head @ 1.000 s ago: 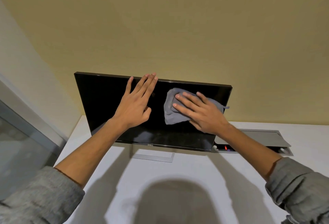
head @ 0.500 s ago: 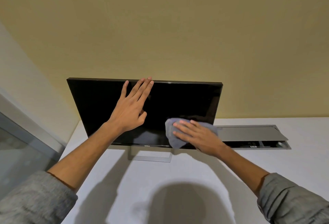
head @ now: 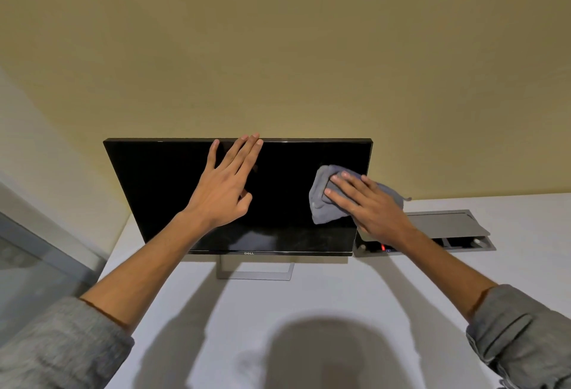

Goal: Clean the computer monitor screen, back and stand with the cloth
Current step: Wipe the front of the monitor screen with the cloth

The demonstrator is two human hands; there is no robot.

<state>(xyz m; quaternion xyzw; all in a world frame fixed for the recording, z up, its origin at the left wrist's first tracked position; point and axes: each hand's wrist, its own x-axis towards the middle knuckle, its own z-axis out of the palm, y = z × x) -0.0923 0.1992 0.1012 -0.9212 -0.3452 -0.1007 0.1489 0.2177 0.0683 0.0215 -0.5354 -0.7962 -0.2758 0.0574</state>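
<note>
Both hands on monitor (head: 160, 191); open cable hatch (head: 445, 228) beside R hand (head: 370, 206)

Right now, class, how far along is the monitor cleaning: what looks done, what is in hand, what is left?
Done: nothing can be confirmed. In hand: the right hand presses the grey cloth flat on the right side of the screen, while the left hand steadies it. Left: the stand, untouched, and the back, hidden from view.

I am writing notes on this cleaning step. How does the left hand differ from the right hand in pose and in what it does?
The left hand lies bare on the monitor, fingertips at its top edge; the right hand presses a grey cloth near its right edge. The left sits higher than the right. Both are flat, fingers extended, on the dark screen.
</note>
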